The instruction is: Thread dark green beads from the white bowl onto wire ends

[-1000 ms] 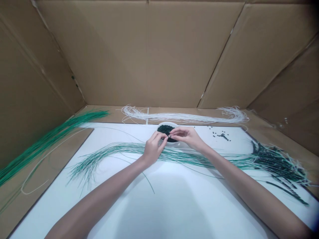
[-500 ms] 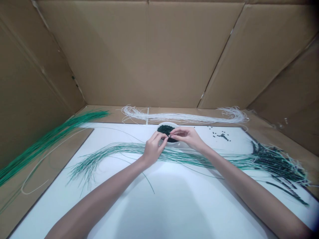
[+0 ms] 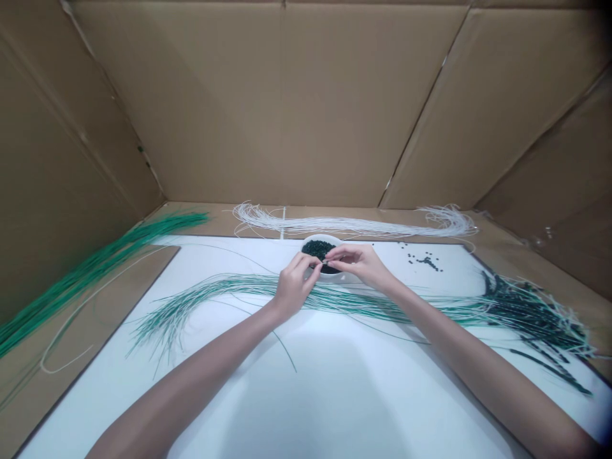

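My left hand (image 3: 295,287) is closed in a pinch, thumb and forefinger on what looks like the end of a thin strand. A tiny pale tip shows between the fingertips. Facing it, my right hand (image 3: 362,262) also pinches; what it holds is too small to make out. Both sets of fingertips nearly meet over a white bowl (image 3: 340,276) full of small dark beads (image 3: 319,247). Under my hands and forearms stretches a long bundle of green and white strands (image 3: 220,284), its right end covered with dark beads (image 3: 530,312).
Loose dark beads (image 3: 427,260) lie scattered right of the bowl. A bundle of white strands (image 3: 344,225) runs along the back, and green strands (image 3: 105,255) lie at the left. Cardboard walls (image 3: 287,108) enclose the white board (image 3: 310,395).
Hardly anything differs. Both hands keep their pinch over the bowl, with only a very slight shift of the right fingers.
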Demonstrator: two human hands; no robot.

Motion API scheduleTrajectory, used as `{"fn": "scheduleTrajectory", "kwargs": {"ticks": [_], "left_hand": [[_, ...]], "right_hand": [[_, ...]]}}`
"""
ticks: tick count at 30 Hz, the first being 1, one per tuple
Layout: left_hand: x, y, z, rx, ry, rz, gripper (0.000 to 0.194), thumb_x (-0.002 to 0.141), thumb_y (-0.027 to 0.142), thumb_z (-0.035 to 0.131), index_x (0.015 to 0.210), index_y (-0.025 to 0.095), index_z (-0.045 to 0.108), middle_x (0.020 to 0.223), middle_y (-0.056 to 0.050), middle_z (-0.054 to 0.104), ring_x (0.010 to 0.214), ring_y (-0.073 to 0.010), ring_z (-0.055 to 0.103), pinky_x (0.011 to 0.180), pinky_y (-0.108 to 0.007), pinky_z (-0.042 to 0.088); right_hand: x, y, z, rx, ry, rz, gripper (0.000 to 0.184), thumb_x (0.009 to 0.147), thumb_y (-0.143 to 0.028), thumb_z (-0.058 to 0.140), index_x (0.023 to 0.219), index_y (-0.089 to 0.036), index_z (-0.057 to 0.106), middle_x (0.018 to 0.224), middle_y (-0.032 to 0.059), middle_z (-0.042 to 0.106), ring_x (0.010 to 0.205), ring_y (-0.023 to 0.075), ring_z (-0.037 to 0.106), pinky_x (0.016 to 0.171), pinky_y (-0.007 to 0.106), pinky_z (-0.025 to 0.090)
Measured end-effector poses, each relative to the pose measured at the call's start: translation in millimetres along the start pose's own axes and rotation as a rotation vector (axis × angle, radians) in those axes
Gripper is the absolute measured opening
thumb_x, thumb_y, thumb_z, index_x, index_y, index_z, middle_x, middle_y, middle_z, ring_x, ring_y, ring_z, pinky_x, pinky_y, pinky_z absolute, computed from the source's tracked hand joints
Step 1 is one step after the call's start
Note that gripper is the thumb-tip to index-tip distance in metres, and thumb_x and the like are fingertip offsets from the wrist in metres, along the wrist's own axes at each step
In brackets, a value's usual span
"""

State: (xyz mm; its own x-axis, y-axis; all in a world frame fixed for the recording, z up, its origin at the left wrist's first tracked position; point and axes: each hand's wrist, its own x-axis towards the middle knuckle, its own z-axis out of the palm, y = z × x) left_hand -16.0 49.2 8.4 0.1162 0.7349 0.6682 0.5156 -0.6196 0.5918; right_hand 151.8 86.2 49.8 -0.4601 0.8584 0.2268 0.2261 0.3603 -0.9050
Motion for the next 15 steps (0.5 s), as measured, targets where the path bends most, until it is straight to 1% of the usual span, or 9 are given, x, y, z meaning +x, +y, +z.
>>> {"fn": "scheduleTrajectory", "kwargs": {"ticks": [8,15], "left_hand": [[0.3,0.4,0.2,0.007,-0.003,0.003,0.011,0.083,0.022,0.045,0.084,0.017,0.054,0.082,-0.002,0.054,0.077,-0.0102,0.052,0.072,-0.021,0.041],[0.1,-0.2,0.1,0.003,-0.005,0.006,0.010,0.083,0.021,0.045,0.085,0.017,0.054,0.082,-0.002,0.054,0.077,-0.0099,0.052,0.072,-0.021,0.041]], "right_hand": [[0.0,-0.8,1.0,-0.008,0.014,-0.006,0.020,0.066,-0.031,0.063,0.079,-0.016,0.064,0.081,0.0065,0.067,0.074,0.0175,0.063,0.064,0.029,0.050],[-0.5,-0.5,0.5,0.004,0.017,0.001,0.021,0.066,-0.032,0.064,0.079,-0.016,0.064,0.081,0.0067,0.067,0.075,0.0179,0.063,0.064,0.029,0.051]]}}
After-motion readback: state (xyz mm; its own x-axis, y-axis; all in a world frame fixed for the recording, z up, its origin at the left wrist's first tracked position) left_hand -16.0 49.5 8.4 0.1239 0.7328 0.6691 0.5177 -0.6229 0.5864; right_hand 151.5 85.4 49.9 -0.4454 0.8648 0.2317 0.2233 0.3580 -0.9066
